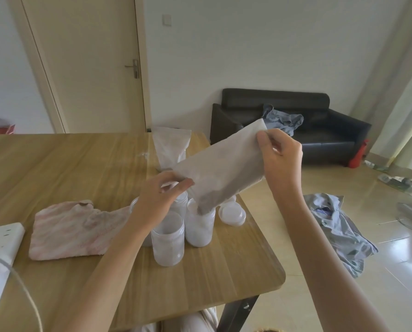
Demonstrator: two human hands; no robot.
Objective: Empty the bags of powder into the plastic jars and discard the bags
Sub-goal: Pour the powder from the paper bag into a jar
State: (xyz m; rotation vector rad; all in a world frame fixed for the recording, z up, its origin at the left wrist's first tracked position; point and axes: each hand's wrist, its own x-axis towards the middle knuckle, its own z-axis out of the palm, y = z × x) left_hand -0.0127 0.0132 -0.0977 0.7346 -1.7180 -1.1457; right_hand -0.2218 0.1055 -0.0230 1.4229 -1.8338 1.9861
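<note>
Head view: at frame centre the bag (220, 168) slants — long axis from upper right down to lower left, its mouth in a jar (199, 225) on the tabletop (224, 279). The right hand (280, 159) pinches the raised end; the left hand (163, 195) pinches its lower edge. Jars behind the left hand are partly hidden.

A wooden table (80, 164) carries plastic jars (168, 243), lids (232, 213), a pink cloth (73, 231), a power strip (1, 238) and a powder bag (170, 147).

I tilt a translucent powder bag (220, 167) mouth-down into an open plastic jar (200, 224). Another open jar (168, 238) stands just beside it.
</note>
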